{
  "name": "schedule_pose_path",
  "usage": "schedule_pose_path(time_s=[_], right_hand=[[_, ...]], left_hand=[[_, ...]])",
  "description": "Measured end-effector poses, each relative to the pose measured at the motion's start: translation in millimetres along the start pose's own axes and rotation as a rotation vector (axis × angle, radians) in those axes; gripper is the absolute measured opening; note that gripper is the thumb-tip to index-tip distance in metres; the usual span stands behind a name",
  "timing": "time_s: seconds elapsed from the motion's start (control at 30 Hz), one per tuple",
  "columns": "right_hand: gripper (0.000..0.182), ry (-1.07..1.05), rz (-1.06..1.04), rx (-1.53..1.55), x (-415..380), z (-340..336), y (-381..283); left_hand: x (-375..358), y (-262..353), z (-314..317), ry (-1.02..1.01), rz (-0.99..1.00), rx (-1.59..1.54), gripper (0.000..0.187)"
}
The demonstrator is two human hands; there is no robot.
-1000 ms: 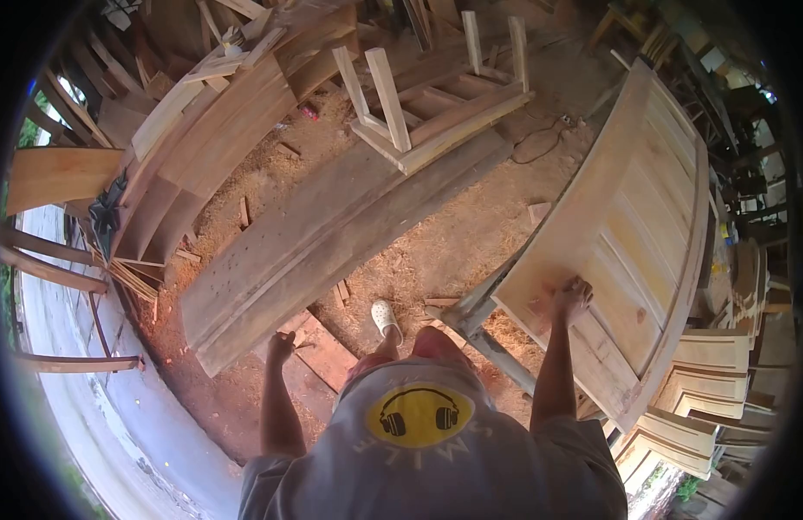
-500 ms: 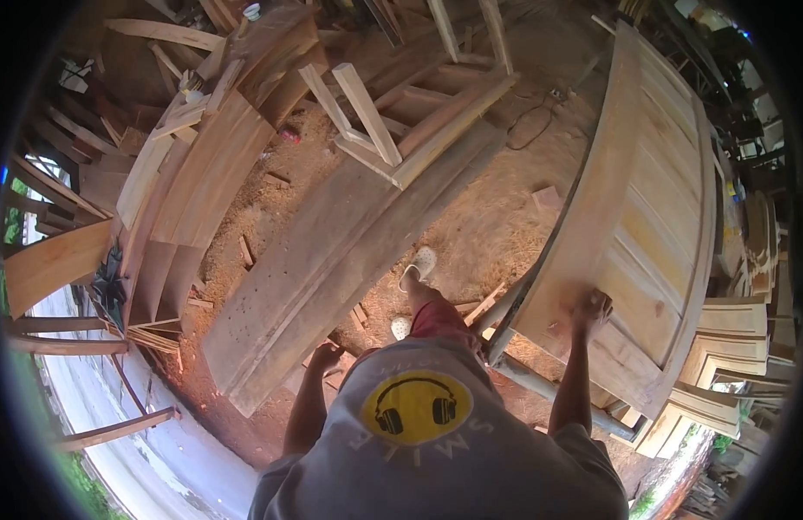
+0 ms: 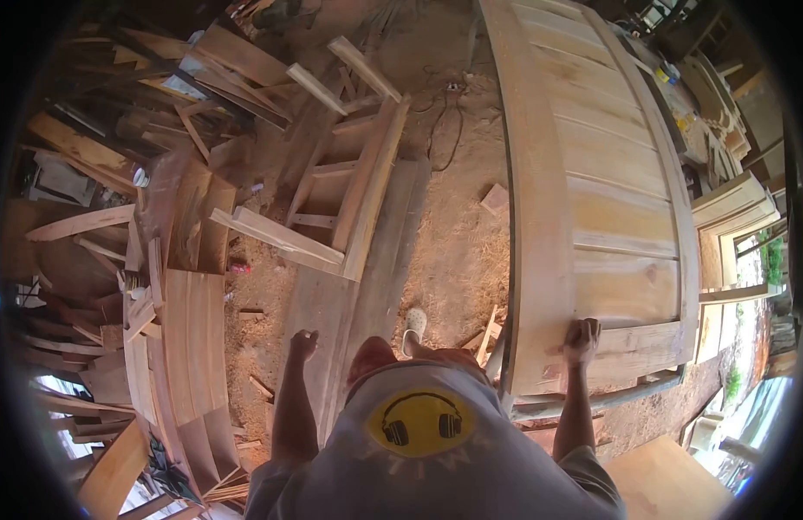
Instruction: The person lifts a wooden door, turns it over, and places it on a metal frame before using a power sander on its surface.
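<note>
Person's view has swung R since the earlier frame; the upturned pale-wood table frame (image 3: 375, 191) now shows farther L. Bare R hand (image 3: 582, 341) is clenched on the near end of the long, pale, panelled wooden door (image 3: 540, 217), contents can't be told; bare L hand (image 3: 304, 344) curled, apart from it. Risks: splinters b/c wood's raw, trip b/c loose offcuts (image 3: 488, 334) nr clog. Count: 2 hands, 1 door, 1 table frame, 1 white clog (image 3: 414, 322)

Panelled door (image 3: 540, 217): pale bare wood, matt; shirt (image 3: 332, 485): grey cloth, matt.
</note>
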State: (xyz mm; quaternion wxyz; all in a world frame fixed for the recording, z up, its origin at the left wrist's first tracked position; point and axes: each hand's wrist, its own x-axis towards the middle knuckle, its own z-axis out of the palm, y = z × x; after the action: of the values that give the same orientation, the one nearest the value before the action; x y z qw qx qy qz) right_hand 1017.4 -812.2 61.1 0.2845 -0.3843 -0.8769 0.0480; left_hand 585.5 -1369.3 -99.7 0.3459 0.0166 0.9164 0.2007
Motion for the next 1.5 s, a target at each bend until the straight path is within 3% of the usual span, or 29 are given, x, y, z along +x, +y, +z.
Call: schedule_pose_path(time_s=[0.17,0.27,0.33,0.37,0.6,0.7,0.83,0.9,0.97,1.13,1.27,1.37,1.5], right_hand=[[0.022,0.037,0.252,-0.113,-2,19,16],[0.031,0.299,0.563,0.147,21,37,-2],[0.034,0.272,0.662,0.235,53,41,-35],[0.035,0.258,0.709,0.283,71,48,-51],[0.03,0.081,0.458,0.55,252,139,-129],[0.025,-0.061,0.266,0.64,329,195,-152],[0.022,-0.215,0.056,0.597,419,254,-165],[0.023,-0.203,0.093,0.57,451,273,-156],[0.024,-0.177,0.318,0.616,476,282,-149],[0.034,-0.139,0.614,0.739,539,313,-141],[0.034,-0.06,0.633,0.822,594,349,-116],[0.034,0.022,0.56,0.648,654,374,-82],[0.034,0.178,0.627,0.568,768,411,-45]], left_hand=[[73,97,-9,-0.081,0.11,-0.012,0.046],[90,155,-7,-0.265,0.174,0.173,0.047],[114,182,-2,-0.335,0.268,0.341,0.048],[128,193,2,-0.363,0.218,0.266,0.05],[210,284,-8,-0.333,0.176,0.128,0.048],[274,282,-1,-0.243,0.144,0.034,0.047],[303,310,-9,-0.206,0.014,-0.184,0.046],[314,343,-21,-0.231,0.058,-0.175,0.045],[333,357,-34,-0.276,0.117,-0.103,0.042],[376,453,-67,-0.4,-0.166,-0.283,0.047],[441,564,-105,-0.321,-0.143,-0.426,0.044],[506,645,-121,-0.29,-0.064,-0.584,0.042],[559,754,-151,-0.261,0.062,-0.415,0.039]])
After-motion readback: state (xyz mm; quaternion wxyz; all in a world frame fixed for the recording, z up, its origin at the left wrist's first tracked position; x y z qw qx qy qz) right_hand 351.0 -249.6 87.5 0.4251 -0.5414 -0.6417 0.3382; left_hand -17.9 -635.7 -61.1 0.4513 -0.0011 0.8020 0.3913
